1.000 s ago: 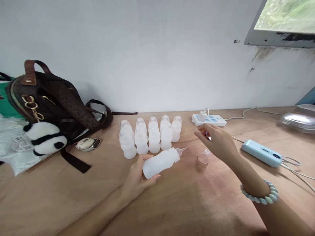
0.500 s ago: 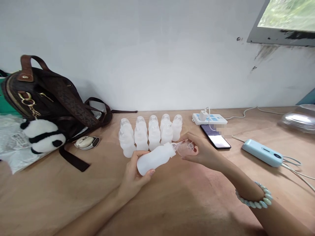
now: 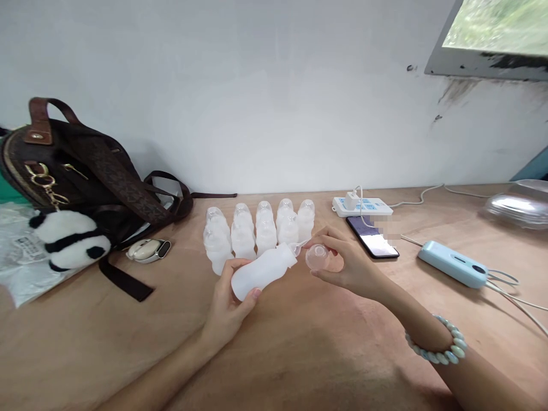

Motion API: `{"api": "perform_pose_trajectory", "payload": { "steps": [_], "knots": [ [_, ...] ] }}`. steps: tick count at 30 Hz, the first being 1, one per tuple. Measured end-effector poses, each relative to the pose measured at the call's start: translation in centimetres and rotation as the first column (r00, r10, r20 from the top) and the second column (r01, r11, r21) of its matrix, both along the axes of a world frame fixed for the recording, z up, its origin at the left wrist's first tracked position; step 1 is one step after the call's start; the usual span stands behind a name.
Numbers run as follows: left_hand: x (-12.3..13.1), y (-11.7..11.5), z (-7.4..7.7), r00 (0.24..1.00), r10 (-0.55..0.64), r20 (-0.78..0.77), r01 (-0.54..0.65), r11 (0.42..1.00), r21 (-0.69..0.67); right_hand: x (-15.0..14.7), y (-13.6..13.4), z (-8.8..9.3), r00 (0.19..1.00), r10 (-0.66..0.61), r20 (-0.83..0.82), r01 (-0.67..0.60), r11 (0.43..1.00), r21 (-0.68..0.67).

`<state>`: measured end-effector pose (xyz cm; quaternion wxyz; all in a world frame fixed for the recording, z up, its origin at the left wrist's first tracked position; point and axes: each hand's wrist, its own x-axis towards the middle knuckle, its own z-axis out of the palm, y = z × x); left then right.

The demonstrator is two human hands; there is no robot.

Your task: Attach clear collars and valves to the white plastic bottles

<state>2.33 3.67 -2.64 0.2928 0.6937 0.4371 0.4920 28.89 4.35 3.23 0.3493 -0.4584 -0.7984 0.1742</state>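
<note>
- Head view, nearest first: both forearms reach in from the near edge of the worktop (image 3: pixel 299 354), with a pale bead bracelet (image 3: pixel 436 345) on the right wrist.
- Left hand (image 3: pixel 226 311) is closed around the base of a white squeeze bottle (image 3: pixel 261 273), fingers curled beneath and thumb over the top. It holds the bottle tilted on its side with the nozzle end toward the right, which seems meant to bring the tip within reach of the other hand.
- Right hand (image 3: pixel 346 268) pinches a small clear cap (image 3: pixel 317 257) between thumb and fingertips, just beside the bottle's clear nozzle. The cap's open side looks turned toward the tip, though I cannot tell whether the two touch.
- Just behind the held bottle, a cluster of similar capped bottles (image 3: pixel 257 231) stands upright in close rows, near the middle of the worktop toward its far edge.
- To the right of the cluster, a phone (image 3: pixel 373 237) lies flat with its screen lit, and a light blue device (image 3: pixel 452 264) with cables lies farther right.
- Along the far edge sits a white power strip (image 3: pixel 363 206); a clear domed object (image 3: pixel 520 204) sits at the far right.
- At the far left, a brown bag (image 3: pixel 81 171) leans against the wall with a panda toy (image 3: pixel 68 240) beside it, and a small pale case (image 3: pixel 148 250) lies near its strap.
</note>
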Motion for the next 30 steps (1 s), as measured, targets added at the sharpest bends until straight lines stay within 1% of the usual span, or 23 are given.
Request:
{"api": "perform_pose_trajectory", "payload": {
  "steps": [2, 6, 8, 11, 13, 15, 17, 20, 23, 25, 27, 30],
  "knots": [
    [0.0, 0.0, -0.1, 1.0, 0.004, 0.007, -0.004, 1.0, -0.006, 0.2, 0.2, 0.1, 0.999, -0.036, -0.029, 0.036, 0.999, -0.005],
    [0.0, 0.0, -0.4, 1.0, 0.013, 0.011, -0.013, 1.0, -0.001, 0.7, 0.7, 0.2, 0.971, -0.155, -0.183, 0.153, 0.988, -0.025],
    [-0.1, 0.0, -0.4, 1.0, 0.01, 0.006, -0.01, 1.0, 0.006, 0.9, 0.8, 0.1, 0.953, -0.191, -0.234, 0.194, 0.981, -0.011],
    [-0.1, 0.0, -0.4, 1.0, 0.005, -0.005, -0.005, 1.0, 0.006, 0.8, 0.7, 0.1, 0.949, -0.214, -0.232, 0.23, 0.972, 0.045],
    [-0.1, -0.1, -0.2, 1.0, 0.002, -0.009, -0.002, 1.0, -0.004, 0.6, 0.6, 0.1, 0.954, -0.201, -0.222, 0.219, 0.974, 0.059],
    [0.0, -0.1, -0.1, 1.0, 0.005, -0.01, -0.006, 1.0, -0.016, 0.5, 0.5, 0.1, 0.956, -0.174, -0.238, 0.189, 0.981, 0.042],
    [0.1, -0.2, 0.1, 1.0, 0.009, -0.011, -0.009, 1.0, -0.028, 0.6, 0.4, 0.1, 0.948, -0.127, -0.293, 0.132, 0.991, -0.002],
    [0.1, -0.2, 0.3, 1.0, -0.001, -0.018, 0.0, 0.999, -0.051, 1.0, 0.6, 0.0, 0.917, -0.032, -0.397, -0.006, 0.996, -0.093],
    [0.1, -0.4, 0.4, 0.999, -0.028, -0.023, 0.027, 0.999, -0.045, 0.9, 0.5, -0.1, 0.897, 0.074, -0.436, -0.166, 0.97, -0.176],
    [0.0, -0.5, 0.3, 0.997, -0.073, -0.033, 0.072, 0.997, -0.033, 0.4, 0.2, -0.1, 0.89, 0.147, -0.431, -0.25, 0.949, -0.193],
    [-0.1, -0.5, 0.2, 0.991, -0.124, -0.044, 0.123, 0.992, -0.014, -0.2, -0.2, -0.1, 0.888, 0.194, -0.418, -0.297, 0.935, -0.195],
    [-0.1, -0.3, 0.1, 0.986, -0.16, -0.047, 0.16, 0.987, -0.005, -1.0, -0.7, -0.1, 0.896, 0.209, -0.392, -0.304, 0.932, -0.196]
  ]
}}
